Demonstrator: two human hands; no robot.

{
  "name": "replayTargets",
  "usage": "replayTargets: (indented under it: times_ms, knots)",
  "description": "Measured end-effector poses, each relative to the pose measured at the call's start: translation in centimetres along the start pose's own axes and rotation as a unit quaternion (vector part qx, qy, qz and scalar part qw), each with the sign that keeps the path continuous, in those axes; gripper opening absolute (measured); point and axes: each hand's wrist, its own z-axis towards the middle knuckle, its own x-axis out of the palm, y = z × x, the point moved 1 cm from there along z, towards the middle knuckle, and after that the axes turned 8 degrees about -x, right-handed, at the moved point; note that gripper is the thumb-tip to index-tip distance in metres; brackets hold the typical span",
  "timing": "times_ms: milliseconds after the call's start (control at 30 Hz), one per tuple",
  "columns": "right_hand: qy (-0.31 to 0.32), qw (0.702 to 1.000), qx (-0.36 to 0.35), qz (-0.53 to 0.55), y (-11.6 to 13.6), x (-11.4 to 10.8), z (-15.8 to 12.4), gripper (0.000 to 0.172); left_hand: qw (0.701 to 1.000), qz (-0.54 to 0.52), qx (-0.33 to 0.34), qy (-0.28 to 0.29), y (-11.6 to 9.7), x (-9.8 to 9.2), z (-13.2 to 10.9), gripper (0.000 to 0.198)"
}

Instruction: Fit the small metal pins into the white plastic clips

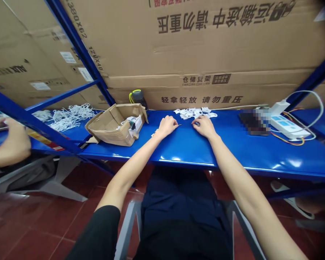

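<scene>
Blue shelf point(234, 150), white fittings point(197, 112) near back edge, likely for reach; left hand point(167, 126), we're pinching a pin point(180, 125); right hand point(205, 127), grip unclear.

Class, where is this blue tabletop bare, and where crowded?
Bare: between left hand and right hand, toward the front edge; between right hand and blurred object. Crowded: behind both hands, white pieces; far right, power strip, cables; left, cardboard box.

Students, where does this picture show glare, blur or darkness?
Head view throughout: glare on the blue tabletop, at right and along its front edge; a co-worker's arm, far left, looks blurred; blackness in the upper right corner; the thin piece at the left hand too small to identify.
</scene>
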Motion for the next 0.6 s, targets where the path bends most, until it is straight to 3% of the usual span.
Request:
replayTargets:
  times_ms: [133,300,467,600]
  knots:
    - [-0.011,0.997,0.066,-0.025,-0.5,-0.6,-0.4,0.026,1.000,0.017,0.009,0.006,-0.1,-0.5,0.7,0.022]
    - [-0.022,0.995,0.094,-0.032,0.2,-1.4,-0.7,0.026,1.000,-0.007,-0.001,-0.006,0.8,-1.9,0.3,0.023]
    - [-0.046,0.997,0.059,-0.018,1.1,-0.9,-0.2,0.030,0.993,-0.075,-0.028,-0.085,5.9,-4.0,-4.0,0.029]
    - [-0.055,0.998,0.012,0.006,2.2,-0.1,0.2,0.032,0.993,-0.102,-0.026,-0.047,9.4,-5.0,-8.6,0.026]
